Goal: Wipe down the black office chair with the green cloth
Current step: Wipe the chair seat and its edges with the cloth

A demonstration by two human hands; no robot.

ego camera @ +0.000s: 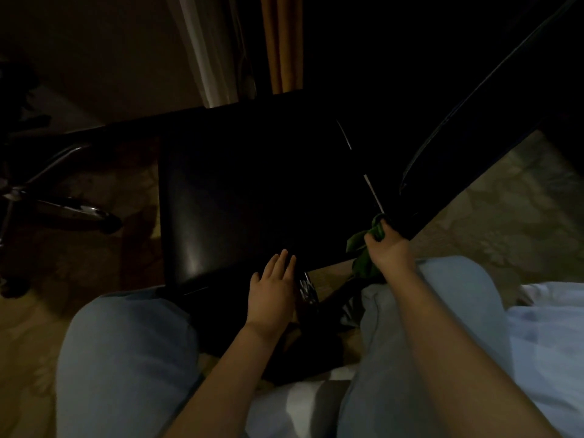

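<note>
We look down on the black office chair with its smooth, faintly shiny padded seat (240,191), which stands on the floor right in front of our knees and fills the dim middle of the view. Our left hand (273,290) lies flat on the near edge of that seat, fingers straight and together, grasping nothing. Our right hand (387,248) is clenched around the crumpled green cloth (363,265) at the seat's near right corner; a bunch of the cloth sticks out above the fingers and against the black edge there, while the rest hangs down below the hand. Just beyond that hand a long, dark, curved part with a glossy rim (474,115) slants up to the right; we cannot tell which part of the chair it is. Our legs in light blue jeans (126,358) sit on either side of the chair. To the left, well apart from the seat, a chrome star-shaped chair base with dark castors (60,210) rests on the pale patterned carpet (505,210). Orange and white curtains (284,42) hang at the far side, and pale fabric (553,327) lies at our right.
</note>
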